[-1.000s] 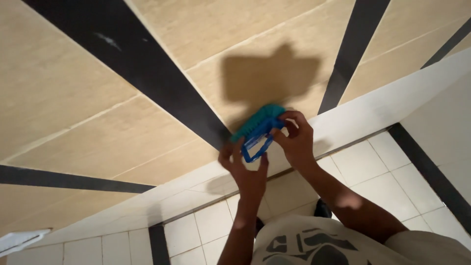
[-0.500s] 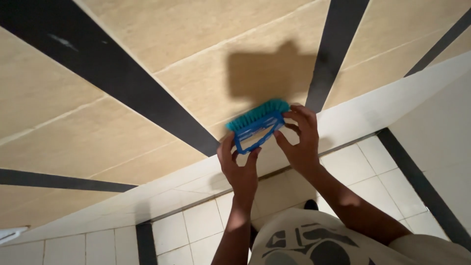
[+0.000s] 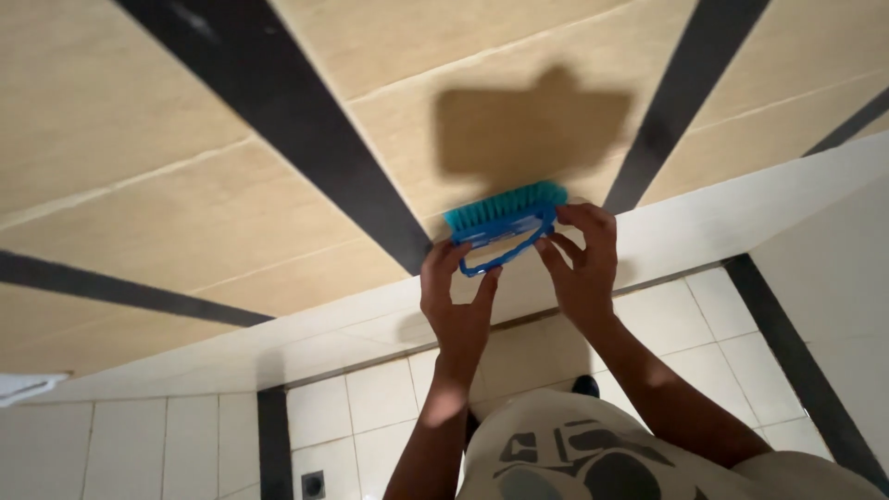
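Carefully, I am gripping the blue plastic scrubbing brush with teal bristles (image 3: 505, 225) in both hands, left hand (image 3: 458, 301) and right hand (image 3: 583, 264), pressing its bristles flat against the beige tiled wall (image 3: 185, 167) above the white ledge (image 3: 324, 319), keeping pressure even.

From here my left hand (image 3: 456, 306) covers one end of the blue scrub brush (image 3: 505, 225) and my right hand (image 3: 582, 264) covers the other, so I can't see its full body. Both forearms run out under my shirt (image 3: 593, 454), itself cut off by the bottom edge. A white object (image 3: 28, 384) at the left edge is too cropped to identify.
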